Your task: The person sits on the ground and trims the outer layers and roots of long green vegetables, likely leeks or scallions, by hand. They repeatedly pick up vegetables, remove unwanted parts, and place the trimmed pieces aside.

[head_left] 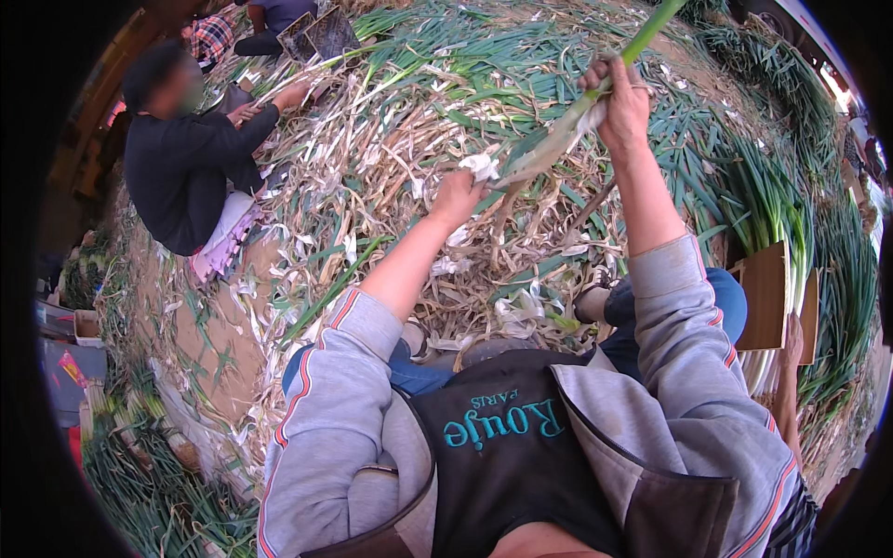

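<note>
My right hand [623, 104] is raised at the upper right and grips a green onion stalk [650, 33], whose green part runs up out of the picture. A pale, loose outer leaf [541, 152] stretches from that stalk down to my left hand [460, 195]. The fingers of my left hand are closed on the leaf's lower end, with a white scrap of peel [480, 165] beside them. Beneath both hands lies a thick heap of dry and green onion leaves [432, 132].
A person [188, 146] in black sits at the upper left, handling stalks; others sit farther back. At the right, long green onions [764, 202] stand between wooden boards [764, 300], with another person's hand [794, 335] beside them. More onions [146, 474] lie at the lower left.
</note>
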The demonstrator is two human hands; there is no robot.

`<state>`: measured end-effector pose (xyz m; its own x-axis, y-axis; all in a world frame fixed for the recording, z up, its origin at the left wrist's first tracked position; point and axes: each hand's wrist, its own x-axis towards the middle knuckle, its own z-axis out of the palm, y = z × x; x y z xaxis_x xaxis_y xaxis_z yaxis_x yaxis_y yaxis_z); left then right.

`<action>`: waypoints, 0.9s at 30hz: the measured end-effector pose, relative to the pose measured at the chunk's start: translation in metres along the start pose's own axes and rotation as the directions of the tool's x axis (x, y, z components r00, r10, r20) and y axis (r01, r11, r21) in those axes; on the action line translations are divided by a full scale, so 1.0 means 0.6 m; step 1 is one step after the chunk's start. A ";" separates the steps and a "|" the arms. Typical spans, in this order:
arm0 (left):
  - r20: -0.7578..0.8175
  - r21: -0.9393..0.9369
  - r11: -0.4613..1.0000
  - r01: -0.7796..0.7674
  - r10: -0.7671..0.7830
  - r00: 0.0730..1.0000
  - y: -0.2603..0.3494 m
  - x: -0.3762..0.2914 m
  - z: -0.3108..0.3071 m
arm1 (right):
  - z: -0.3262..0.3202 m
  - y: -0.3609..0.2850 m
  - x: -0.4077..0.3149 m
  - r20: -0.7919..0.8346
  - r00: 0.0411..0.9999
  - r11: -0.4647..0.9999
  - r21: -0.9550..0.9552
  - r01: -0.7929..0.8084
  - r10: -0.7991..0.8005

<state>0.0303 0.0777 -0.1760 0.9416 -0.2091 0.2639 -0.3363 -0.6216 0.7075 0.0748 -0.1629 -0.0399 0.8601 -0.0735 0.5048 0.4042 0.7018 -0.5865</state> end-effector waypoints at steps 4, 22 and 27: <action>0.151 0.537 0.828 0.159 -0.280 0.948 -0.202 -0.089 -0.026 | -0.019 -0.077 0.068 0.156 0.987 0.994 0.105 0.021 -0.038; 0.125 -0.317 0.947 0.057 -0.018 0.992 0.094 -0.005 -0.011 | 0.098 0.027 0.003 0.088 0.977 0.909 0.360 -0.211 0.192; 0.066 -0.709 0.687 0.161 -0.162 0.985 0.058 -0.025 0.005 | 0.140 0.064 -0.017 -0.130 0.969 0.836 0.537 -0.111 0.212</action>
<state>0.0043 0.0571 -0.1574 0.9827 -0.1545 0.1018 -0.0912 0.0746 0.9930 0.0556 -0.0756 -0.0144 0.9591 -0.0144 0.2826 0.0755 0.9755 -0.2066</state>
